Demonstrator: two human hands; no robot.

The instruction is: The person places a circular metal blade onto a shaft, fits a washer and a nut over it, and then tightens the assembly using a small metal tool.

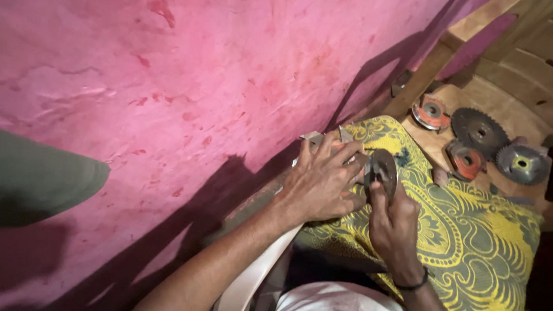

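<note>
Pink wall, yellow patterned cloth (478,242) underneath.
Left hand (319,181) clamping tool body, right hand (391,216) fingers pinching grey disc (383,170); best turned squarely.

Yellow-and-green swirl-patterned cloth (478,230) beside a mottled pink wall (190,86); dark grey toothed discs (479,130), some orange-centred.

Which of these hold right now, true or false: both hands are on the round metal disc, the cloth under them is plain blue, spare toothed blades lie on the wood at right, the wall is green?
1. Both hands are on the disc. True: the left hand and right hand grip the round metal disc.
2. The cloth is plain blue. False: the cloth is yellow with a dark pattern.
3. Toothed blades lie at right. True: a dark toothed blade lies on the wooden surface.
4. The wall is green. False: the wall is pink.
</note>
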